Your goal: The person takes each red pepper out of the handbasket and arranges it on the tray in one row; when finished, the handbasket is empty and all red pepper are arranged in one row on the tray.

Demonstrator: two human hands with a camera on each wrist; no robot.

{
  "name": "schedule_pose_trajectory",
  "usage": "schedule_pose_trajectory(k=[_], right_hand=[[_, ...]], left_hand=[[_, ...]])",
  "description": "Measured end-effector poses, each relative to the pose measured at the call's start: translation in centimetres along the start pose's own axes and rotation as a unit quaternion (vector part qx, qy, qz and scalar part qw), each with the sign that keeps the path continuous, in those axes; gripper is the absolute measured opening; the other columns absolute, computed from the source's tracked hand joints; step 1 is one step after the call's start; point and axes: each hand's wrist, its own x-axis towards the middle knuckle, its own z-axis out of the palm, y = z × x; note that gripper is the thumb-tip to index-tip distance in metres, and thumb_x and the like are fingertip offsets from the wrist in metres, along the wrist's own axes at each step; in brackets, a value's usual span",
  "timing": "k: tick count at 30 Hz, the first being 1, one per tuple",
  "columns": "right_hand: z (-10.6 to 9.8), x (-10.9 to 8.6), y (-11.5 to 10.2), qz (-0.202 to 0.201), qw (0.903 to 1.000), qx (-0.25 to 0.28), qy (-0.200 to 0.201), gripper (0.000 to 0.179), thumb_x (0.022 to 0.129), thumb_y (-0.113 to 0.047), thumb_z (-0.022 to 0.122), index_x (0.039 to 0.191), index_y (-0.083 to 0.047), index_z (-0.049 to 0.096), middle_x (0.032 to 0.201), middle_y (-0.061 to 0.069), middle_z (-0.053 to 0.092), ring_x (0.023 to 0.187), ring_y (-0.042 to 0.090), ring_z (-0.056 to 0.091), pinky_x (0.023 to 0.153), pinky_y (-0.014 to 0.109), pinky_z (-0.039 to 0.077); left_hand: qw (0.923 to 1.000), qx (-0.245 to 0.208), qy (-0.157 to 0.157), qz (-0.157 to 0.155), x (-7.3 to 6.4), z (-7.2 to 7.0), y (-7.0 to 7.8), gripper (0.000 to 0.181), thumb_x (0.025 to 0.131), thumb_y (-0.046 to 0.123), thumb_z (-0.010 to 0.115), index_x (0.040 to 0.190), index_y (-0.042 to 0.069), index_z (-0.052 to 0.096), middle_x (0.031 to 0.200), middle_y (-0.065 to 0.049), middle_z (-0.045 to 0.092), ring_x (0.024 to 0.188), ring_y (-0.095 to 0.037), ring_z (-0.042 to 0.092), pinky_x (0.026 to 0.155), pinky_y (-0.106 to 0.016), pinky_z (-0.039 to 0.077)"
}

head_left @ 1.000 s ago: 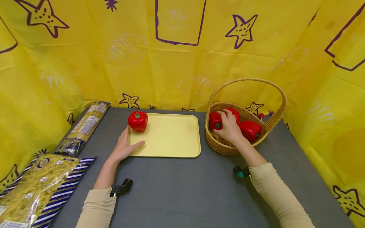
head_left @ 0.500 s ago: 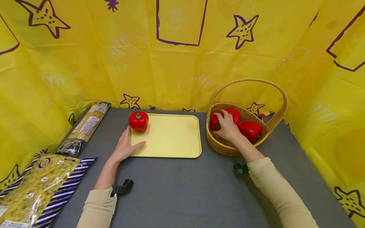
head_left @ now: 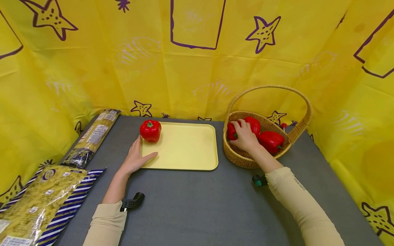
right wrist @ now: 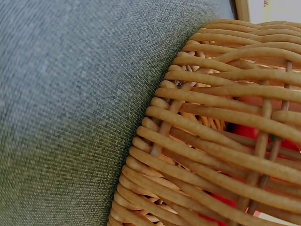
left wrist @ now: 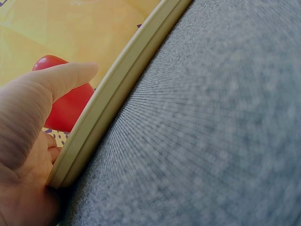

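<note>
Grey desk (head_left: pixel 197 201): our right grip (head_left: pixel 246 138) holds a red pepper (head_left: pixel 232 133) inside the basket (head_left: pixel 239 160).
Likely light and slippery, best held round its sides; our left grip (head_left: pixel 135 159) spreads wide at the tray (head_left: pixel 184 147).

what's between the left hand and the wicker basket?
From left hand to wicker basket: the pale yellow tray, then a narrow bare strip of gray table. Shows in the head view.
</note>
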Motion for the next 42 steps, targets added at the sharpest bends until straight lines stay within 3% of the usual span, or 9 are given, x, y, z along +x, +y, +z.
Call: schedule_pose_trajectory(k=[16,27,42], right_hand=[[-1.3,-1.5,-0.3,0.026,0.9995,0.010,0.011,0.078,0.073,-0.026,0.080,0.140,-0.009,0.043,0.142,0.021,0.038,0.123,0.045,0.041,0.085,0.066,0.046],[-2.4,-3.0,-0.6,-0.003,0.9975,0.054,0.045,0.077,0.073,-0.025,0.081,0.134,0.002,0.041,0.129,0.023,0.047,0.113,0.038,0.050,0.091,0.057,0.047],[-3.3,-5.5,-1.3,-0.003,0.9893,0.112,0.093,0.075,0.073,-0.028,0.083,0.133,-0.006,0.046,0.135,0.015,0.045,0.113,0.032,0.051,0.089,0.056,0.048]], left_hand=[[1.0000,-0.007,-0.002,0.001,-0.1,0.1,0.3,0.112,0.086,0.048,0.068,0.154,0.000,-0.007,0.158,-0.029,0.002,0.144,-0.046,0.005,0.110,-0.066,0.010],[1.0000,-0.007,0.002,0.002,-0.1,0.0,0.2,0.112,0.087,0.047,0.068,0.154,0.001,-0.007,0.158,-0.029,0.002,0.144,-0.046,0.005,0.111,-0.066,0.010],[1.0000,-0.008,0.001,0.000,0.0,0.0,-0.1,0.112,0.087,0.048,0.068,0.154,0.001,-0.007,0.158,-0.028,0.002,0.144,-0.046,0.005,0.110,-0.066,0.010]])
